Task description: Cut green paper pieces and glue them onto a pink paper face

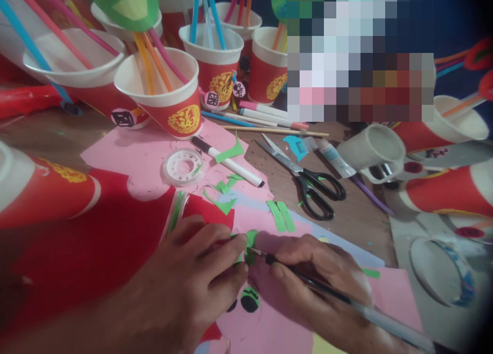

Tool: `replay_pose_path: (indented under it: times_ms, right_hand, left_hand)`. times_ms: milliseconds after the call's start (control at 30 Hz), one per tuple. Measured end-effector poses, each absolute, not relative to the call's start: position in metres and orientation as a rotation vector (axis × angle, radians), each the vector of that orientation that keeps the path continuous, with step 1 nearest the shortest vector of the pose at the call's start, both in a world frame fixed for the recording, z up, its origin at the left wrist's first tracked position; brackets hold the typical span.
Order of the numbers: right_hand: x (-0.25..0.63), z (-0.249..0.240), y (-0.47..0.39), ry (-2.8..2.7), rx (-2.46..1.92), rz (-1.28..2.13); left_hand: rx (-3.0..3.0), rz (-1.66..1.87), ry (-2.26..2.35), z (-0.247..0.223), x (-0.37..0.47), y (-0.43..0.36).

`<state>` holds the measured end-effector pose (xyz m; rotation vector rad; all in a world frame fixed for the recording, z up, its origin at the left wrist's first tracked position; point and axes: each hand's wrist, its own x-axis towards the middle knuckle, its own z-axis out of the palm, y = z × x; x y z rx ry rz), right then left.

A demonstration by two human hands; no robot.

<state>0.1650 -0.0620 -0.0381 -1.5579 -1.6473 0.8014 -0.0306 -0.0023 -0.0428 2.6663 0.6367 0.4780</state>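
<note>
My right hand (325, 274) grips a clear-barrelled pen (335, 292) with a dark grip, its tip on a small piece of green paper (251, 243). My left hand (208, 264) has thumb and fingers closed on that green piece from the other side. Both hands rest over pink paper (287, 318). Just below the fingertips lies a green-and-black round cut-out (249, 298), with another black shape partly hidden by my left hand. Two green paper strips (280, 216) lie beyond the pen tip.
Black-handled scissors (304, 177), a marker (231, 164), a white tape roll (183, 166) and a glue tube (335, 159) lie beyond my hands. Red-and-white paper cups (162, 110) with coloured straws stand behind. A white mug (379, 148) and tape ring (441, 266) are at right.
</note>
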Motion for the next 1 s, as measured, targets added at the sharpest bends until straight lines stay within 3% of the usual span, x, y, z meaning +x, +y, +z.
replay_pose_path:
  times_ms: [267,1000]
  right_hand:
    - [0.168,-0.038,-0.061,-1.755,-1.560,0.786]
    - [0.168,-0.035,-0.064,-1.607,-1.687,0.753]
  left_hand:
    - [2.694,0.291,0.625,-0.035,-0.032,0.000]
    - [2.700,0.298,0.615,-0.034,-0.032,0.001]
